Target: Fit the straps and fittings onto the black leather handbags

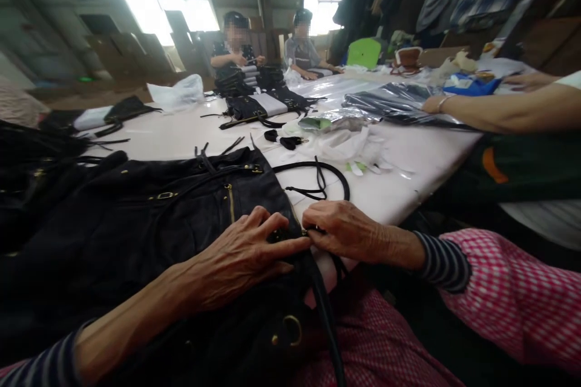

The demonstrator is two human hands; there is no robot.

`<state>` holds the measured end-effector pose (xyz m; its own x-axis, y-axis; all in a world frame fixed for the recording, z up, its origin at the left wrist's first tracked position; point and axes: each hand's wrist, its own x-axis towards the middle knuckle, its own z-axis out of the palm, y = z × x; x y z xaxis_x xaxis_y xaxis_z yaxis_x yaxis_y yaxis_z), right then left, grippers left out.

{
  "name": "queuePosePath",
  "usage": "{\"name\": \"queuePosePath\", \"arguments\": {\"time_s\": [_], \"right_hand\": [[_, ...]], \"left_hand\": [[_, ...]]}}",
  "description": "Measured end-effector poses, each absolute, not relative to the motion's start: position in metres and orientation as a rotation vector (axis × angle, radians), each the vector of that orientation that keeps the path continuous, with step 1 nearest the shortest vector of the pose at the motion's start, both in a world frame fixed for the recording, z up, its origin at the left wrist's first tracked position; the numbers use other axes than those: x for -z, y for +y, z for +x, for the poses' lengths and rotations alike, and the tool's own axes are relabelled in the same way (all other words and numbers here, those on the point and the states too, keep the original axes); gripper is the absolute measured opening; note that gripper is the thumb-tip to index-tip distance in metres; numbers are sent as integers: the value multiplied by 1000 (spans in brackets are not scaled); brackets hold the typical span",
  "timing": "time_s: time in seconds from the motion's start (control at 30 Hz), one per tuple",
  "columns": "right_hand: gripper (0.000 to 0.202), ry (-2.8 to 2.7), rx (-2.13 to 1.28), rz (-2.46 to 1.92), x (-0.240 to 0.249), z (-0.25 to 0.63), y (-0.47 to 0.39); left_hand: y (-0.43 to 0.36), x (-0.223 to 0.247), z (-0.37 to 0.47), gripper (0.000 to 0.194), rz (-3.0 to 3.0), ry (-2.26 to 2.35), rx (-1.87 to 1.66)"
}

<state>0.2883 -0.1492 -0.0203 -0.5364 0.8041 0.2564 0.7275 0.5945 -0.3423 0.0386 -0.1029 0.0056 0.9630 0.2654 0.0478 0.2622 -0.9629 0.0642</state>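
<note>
A large black bag with gold zips and buckles lies across the near left of the table. My left hand rests on its right part, fingers spread, the index finger stretched toward my right hand. My right hand is closed in a pinch at the bag's right edge, by the end of a zip; the small part between its fingers is mostly hidden. A black looped handle curves over the table beyond my right hand, and a black strap hangs down below it.
Farther back on the white table lie a black bag, a bundled black strap and clear plastic. At the right, a person's arm reaches over a plastic-wrapped dark item. Two people sit at the far side.
</note>
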Motion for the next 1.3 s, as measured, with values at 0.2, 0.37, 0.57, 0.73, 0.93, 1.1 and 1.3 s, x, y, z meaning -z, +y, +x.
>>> {"name": "queuePosePath", "arguments": {"time_s": [0.2, 0.37, 0.57, 0.73, 0.93, 1.1, 1.3], "right_hand": [[5, -2538, -215, -1315, 16, 289, -126], [12, -2512, -28, -1379, 29, 285, -77], [8, -2467, -134, -1267, 44, 291, -61], [8, -2355, -343, -1282, 44, 297, -60], [15, -2382, -722, -1297, 4, 305, -25], [22, -2337, 56, -1805, -14, 291, 69], [33, -2264, 144, -2103, 13, 269, 147]], "left_hand": [[-103, 8, 40, 46, 3147, 384, -160], [-103, 26, 39, 36, 3086, 395, -322], [-102, 0, 35, 49, 3059, 337, -219], [-78, -12, 35, 52, 3017, 515, -140], [-58, 28, 28, 46, 2884, 675, -207], [-62, 28, 28, 52, 2798, 674, -247], [-61, 21, 26, 55, 2757, 673, -221]]}}
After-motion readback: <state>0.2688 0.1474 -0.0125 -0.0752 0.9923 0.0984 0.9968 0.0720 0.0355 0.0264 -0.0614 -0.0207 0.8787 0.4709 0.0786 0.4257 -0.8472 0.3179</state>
